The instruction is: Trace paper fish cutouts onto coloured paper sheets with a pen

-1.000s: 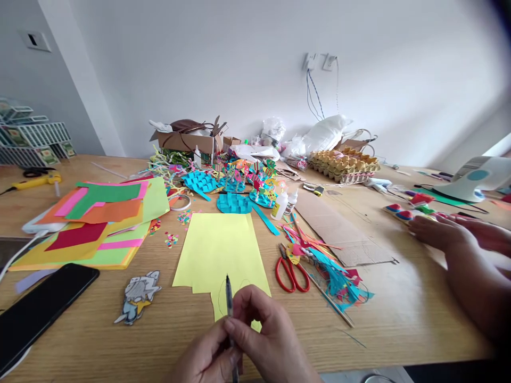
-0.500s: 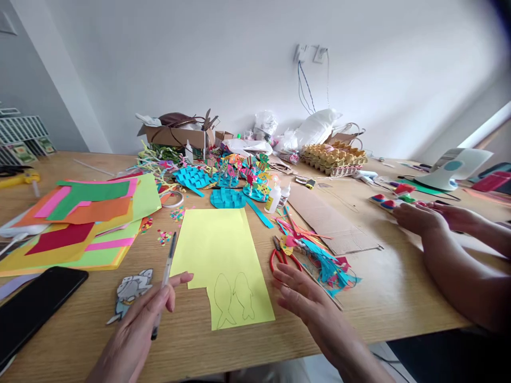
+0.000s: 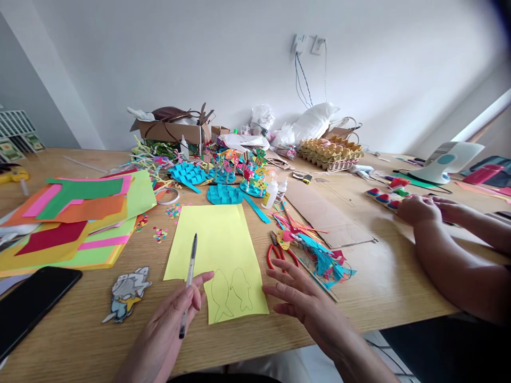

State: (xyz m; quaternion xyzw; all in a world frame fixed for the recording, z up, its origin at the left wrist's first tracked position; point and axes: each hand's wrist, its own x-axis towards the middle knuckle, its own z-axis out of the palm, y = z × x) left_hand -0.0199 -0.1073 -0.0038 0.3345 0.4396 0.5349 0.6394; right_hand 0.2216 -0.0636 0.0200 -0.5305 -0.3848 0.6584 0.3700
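My left hand (image 3: 175,314) holds a clear-barrelled pen (image 3: 191,266) between thumb and fingers, its dark end pointing up and away. The index finger reaches to the left edge of a yellow sheet of paper (image 3: 211,234), which has a notch cut from its lower left. Two fish outlines (image 3: 231,292) are drawn on its near end. At the sheet's right edge, my right hand (image 3: 297,298) is spread open and holds nothing. Red-handled pliers (image 3: 273,252) lie just beyond its fingers. Left of my left hand lies a grey and blue paper fish cutout (image 3: 128,292).
Stacked coloured paper (image 3: 80,229) and a black phone (image 3: 35,303) lie left. Glue bottles (image 3: 270,194), blue woven paper pieces (image 3: 225,194), cardboard (image 3: 323,213) and paper strips (image 3: 323,252) lie beyond. At right, another person's hands (image 3: 423,210) work at painted egg-carton cups (image 3: 383,197).
My left hand, with the pen, has moved right towards the drawn fish, uncovering more of the cutout. My right hand stays beside the sheet. The other person's hands have shifted slightly, and the view has tilted.
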